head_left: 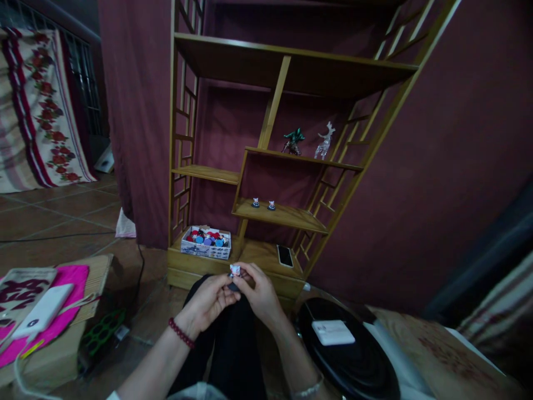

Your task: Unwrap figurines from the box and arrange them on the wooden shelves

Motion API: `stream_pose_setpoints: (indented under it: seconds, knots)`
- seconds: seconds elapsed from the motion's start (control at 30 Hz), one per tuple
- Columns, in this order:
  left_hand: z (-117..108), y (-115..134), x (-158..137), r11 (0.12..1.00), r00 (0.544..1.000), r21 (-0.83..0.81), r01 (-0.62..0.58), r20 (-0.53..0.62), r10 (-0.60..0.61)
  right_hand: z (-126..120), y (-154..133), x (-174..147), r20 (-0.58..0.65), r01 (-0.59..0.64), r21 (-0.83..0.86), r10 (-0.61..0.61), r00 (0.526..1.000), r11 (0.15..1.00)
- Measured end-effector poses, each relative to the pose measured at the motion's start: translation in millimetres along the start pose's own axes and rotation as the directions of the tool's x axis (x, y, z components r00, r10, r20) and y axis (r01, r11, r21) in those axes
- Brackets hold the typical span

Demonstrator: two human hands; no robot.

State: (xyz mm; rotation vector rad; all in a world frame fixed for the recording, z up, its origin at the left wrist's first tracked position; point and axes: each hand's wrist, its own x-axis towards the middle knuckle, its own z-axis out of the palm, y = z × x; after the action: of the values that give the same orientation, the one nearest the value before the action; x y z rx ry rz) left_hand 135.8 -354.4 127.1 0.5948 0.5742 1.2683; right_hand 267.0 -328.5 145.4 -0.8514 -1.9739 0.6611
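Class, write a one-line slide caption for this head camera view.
Both hands, left hand and right hand, pinch a small figurine before a wooden shelf.

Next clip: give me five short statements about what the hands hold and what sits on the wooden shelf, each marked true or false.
1. Both hands hold one small figurine between them. True: the left hand and right hand meet on the small figurine.
2. Two similar figurines stand on a middle shelf. True.
3. The box of colourful pieces sits on the top shelf. False: it is on the bottom shelf.
4. A phone lies on the bottom shelf. True.
5. The clear deer figure lies on the floor. False: it stands on a shelf beside a green figure.
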Motion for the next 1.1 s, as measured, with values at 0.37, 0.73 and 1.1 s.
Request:
stream_pose_setpoints:
  seconds: [0.37, 0.73, 1.1]
  knots:
    - [5, 17, 0, 0.994, 0.983, -0.024, 0.111, 0.151, -0.106, -16, -6, 10, 0.057, 0.043, -0.024, -0.041, 0.998, 0.999]
    - [13, 5, 10, 0.992, 0.990, 0.021, 0.128, 0.049, -0.128, -27, 1, 7, 0.109, 0.014, -0.044, -0.009, 0.994, 0.999]
    - [14, 5, 30, 0.989, 0.991, 0.063, 0.134, -0.010, -0.134, -32, 26, 16, 0.077, -0.075, 0.002, 0.074, 0.994, 0.997]
